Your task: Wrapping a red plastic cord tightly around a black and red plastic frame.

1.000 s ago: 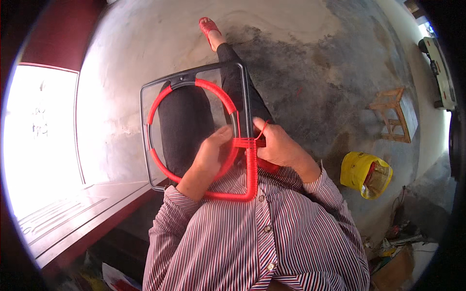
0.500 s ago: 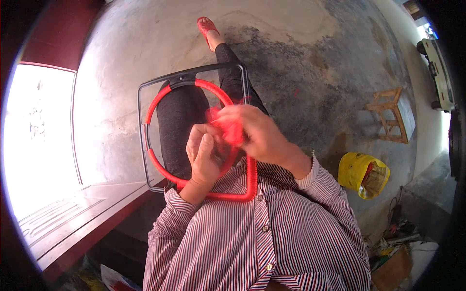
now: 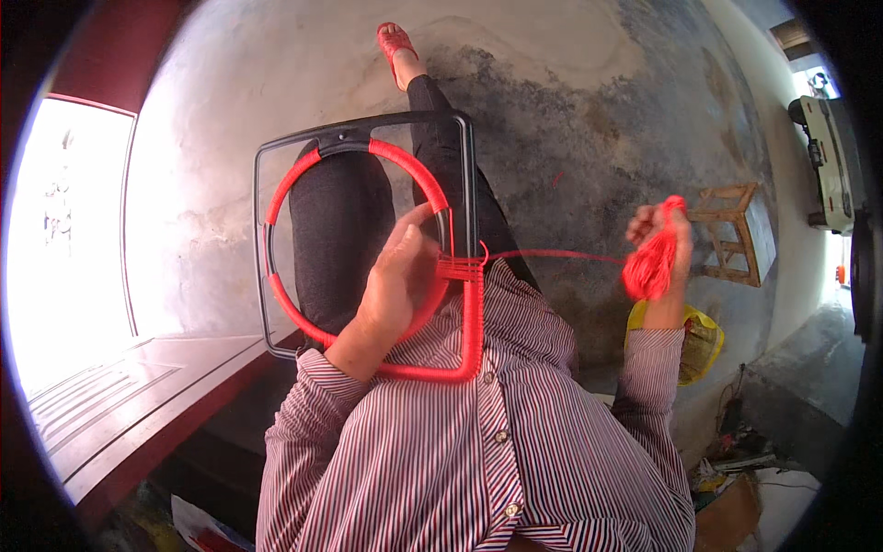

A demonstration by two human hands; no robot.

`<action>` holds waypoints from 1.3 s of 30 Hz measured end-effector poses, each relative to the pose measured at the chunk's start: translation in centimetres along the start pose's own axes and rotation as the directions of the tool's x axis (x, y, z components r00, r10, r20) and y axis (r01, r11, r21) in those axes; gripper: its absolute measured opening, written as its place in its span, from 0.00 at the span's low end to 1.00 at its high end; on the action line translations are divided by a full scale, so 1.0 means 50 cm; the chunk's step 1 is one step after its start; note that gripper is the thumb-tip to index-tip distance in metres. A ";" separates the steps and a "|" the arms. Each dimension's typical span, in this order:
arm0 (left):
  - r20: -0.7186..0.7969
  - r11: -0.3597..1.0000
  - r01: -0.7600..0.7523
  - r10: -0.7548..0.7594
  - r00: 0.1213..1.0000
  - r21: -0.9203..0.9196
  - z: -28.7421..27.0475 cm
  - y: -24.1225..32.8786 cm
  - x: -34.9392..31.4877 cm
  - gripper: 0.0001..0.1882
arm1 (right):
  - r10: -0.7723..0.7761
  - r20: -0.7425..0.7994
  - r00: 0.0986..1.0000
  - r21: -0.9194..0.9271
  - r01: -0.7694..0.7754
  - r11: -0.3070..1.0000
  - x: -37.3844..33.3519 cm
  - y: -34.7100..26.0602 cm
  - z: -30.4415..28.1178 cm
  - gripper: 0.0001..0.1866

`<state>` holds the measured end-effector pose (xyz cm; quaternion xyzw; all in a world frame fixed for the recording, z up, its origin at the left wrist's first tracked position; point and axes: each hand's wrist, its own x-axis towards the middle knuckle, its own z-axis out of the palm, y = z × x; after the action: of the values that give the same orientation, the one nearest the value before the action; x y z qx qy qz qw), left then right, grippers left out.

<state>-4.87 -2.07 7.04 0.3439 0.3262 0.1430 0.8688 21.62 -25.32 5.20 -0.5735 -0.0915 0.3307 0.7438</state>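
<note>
A black rectangular frame (image 3: 470, 175) with a round inner ring leans over my lap. Red cord wraps several stretches of the ring (image 3: 409, 164), and also the frame's lower right corner (image 3: 472, 354). At the ring's right side is my left hand (image 3: 391, 281), closed about it, its fingertips partly hidden and blurred. Out to the right, my right hand (image 3: 679, 244) is closed on a bundle of red cord (image 3: 651, 267). From the bundle a strand (image 3: 552, 253) stretches left to the frame's right bar, where loose loops (image 3: 460, 267) cross between ring and bar.
A small wooden stool (image 3: 736, 230) stands on the concrete floor at the right. Behind my right forearm sits a yellow bag (image 3: 701, 345). A panelled door-like board (image 3: 138, 382) lies at the lower left. Assorted clutter (image 3: 736, 469) is at the lower right.
My right hand has swung out to the right with the cord bundle, drawing a strand out from the frame. My left hand has moved slightly to the ring's right side.
</note>
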 end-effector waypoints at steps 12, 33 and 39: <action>0.148 0.993 0.093 -0.082 0.985 -0.068 0.014 -0.008 0.017 0.19 | 0.453 0.528 0.718 -0.453 -0.212 0.866 -0.042 0.111 0.230 0.11; 0.023 0.976 0.149 -0.154 0.988 0.161 -0.014 -0.024 0.005 0.08 | 0.193 0.160 0.968 0.268 -0.231 0.935 -0.055 0.136 0.246 0.06; 0.008 0.956 0.030 -0.034 0.999 0.290 -0.006 -0.028 -0.014 0.09 | 0.282 0.283 0.917 -0.196 -0.232 0.953 -0.098 0.120 0.274 0.09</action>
<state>-5.57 -3.29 6.24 0.4632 0.3434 0.0771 0.8134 8.52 -16.65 5.38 -0.5794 -0.1558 0.5026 0.6224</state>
